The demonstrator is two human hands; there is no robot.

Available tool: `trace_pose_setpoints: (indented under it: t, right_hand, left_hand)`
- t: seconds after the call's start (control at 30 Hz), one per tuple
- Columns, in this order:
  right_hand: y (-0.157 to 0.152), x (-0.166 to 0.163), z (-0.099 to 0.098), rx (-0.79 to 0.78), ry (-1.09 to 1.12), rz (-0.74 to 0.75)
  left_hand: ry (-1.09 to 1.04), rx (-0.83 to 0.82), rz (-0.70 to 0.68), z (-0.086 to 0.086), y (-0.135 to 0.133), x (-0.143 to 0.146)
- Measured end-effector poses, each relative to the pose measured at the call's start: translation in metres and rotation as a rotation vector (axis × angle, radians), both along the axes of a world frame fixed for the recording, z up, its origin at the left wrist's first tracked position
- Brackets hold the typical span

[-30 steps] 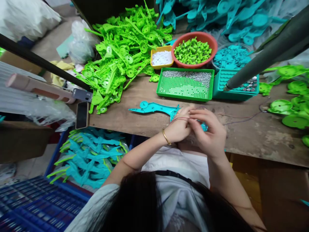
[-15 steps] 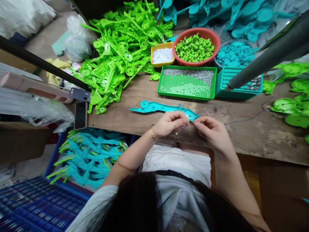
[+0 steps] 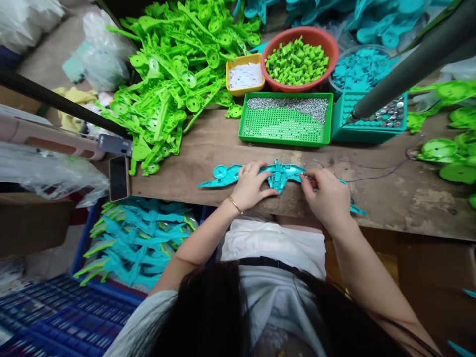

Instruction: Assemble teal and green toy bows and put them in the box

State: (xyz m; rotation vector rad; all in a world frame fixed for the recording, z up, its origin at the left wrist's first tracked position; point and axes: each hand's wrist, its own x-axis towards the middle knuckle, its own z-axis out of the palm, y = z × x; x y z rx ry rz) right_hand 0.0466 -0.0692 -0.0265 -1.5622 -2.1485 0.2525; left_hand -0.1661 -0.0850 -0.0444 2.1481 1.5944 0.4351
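Note:
A turquoise plastic bow-shaped shell (image 3: 227, 174) lies across the front of the table, its hollow side up. My left hand (image 3: 253, 187) is over its left-middle part, holding it down, with the thumb and a finger on either side of the centre piece (image 3: 277, 178). My right hand (image 3: 324, 196) is closed in a pinch at the shell's right half, on a thin wire at the fingertips. The wire's exact end is too small to make out. The shell's right tip (image 3: 357, 210) shows beyond the right hand. Thin dark wires (image 3: 383, 176) trail along the table to the right.
Behind the shell stand a green perforated tray (image 3: 243, 133) of small screws, a yellow tub (image 3: 243, 91), a red bowl (image 3: 330, 37) of green parts and a teal box (image 3: 366, 136). Green shells (image 3: 167, 89) pile up left. A dark pole (image 3: 405, 74) slants in right.
My hands have moved apart from their pinch together near the table edge. The left now rests on the shell, the right on its right half. More of the shell shows.

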Motion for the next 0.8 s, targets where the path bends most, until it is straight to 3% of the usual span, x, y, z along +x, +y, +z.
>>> trace_pose_setpoints:
  t: [0.17, 0.5, 0.8]
  right_hand:
    - [-0.002, -0.002, 0.0, 0.023, -0.043, 0.024]
    - [0.007, -0.011, 0.001, -0.275, -0.352, -0.082]
    - [0.014, -0.025, 0.002, -0.39, -0.248, 0.049]
  left_hand:
    - [0.047, 0.036, 0.012, -0.002, -0.002, 0.001]
    - [0.017, 0.026, 0.022, -0.001, -0.001, 0.001]
    - [-0.012, -0.021, 0.033, 0.005, 0.001, 0.0]
